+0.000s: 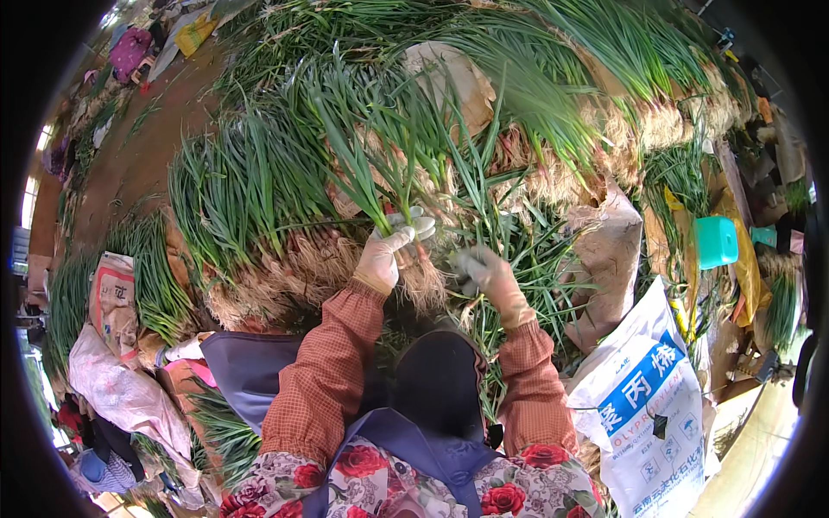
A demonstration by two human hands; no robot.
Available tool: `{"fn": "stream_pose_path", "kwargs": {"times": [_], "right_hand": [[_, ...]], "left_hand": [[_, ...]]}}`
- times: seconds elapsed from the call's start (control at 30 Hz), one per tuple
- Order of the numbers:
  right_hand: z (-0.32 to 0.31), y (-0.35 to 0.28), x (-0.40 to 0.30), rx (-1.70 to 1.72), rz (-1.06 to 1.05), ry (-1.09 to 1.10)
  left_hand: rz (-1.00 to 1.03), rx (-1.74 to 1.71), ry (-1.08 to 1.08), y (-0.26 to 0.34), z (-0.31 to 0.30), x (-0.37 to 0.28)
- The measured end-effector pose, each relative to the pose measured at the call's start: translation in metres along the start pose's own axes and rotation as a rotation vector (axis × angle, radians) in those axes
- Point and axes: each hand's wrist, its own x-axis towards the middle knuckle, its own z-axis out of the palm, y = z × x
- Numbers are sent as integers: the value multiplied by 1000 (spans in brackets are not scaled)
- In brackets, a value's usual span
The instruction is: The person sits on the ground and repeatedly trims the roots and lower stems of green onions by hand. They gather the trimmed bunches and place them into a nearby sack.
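Observation:
My left hand (385,256), in a pale glove, grips a few spring onions (364,188) low on their stems. Their green leaves point away from me and their stringy roots (424,285) hang below my fingers. To the right of those roots is my right hand (489,278), also gloved and blurred at the fingers; whether it holds anything cannot be made out. A thick row of spring onions (252,175) lies just left of my left hand, roots towards me. Loose green leaves (537,259) are heaped beyond and beside my right hand.
More spring onion bundles (622,58) lie across the far side. A white printed sack (647,408) stands at my right, near a brown sheet (605,259) and a turquoise plastic container (715,243). Another sack (123,382) lies at left. A person (129,55) is at far left.

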Motion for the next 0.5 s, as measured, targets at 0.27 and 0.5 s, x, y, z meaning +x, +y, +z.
{"fn": "stream_pose_path", "kwargs": {"times": [0.27, 0.5], "right_hand": [[65, 3, 59, -546, -688, 355], [2, 45, 63, 539, -134, 361]], "left_hand": [[62, 9, 273, 2, 33, 2], [78, -65, 174, 12, 28, -15]]}}
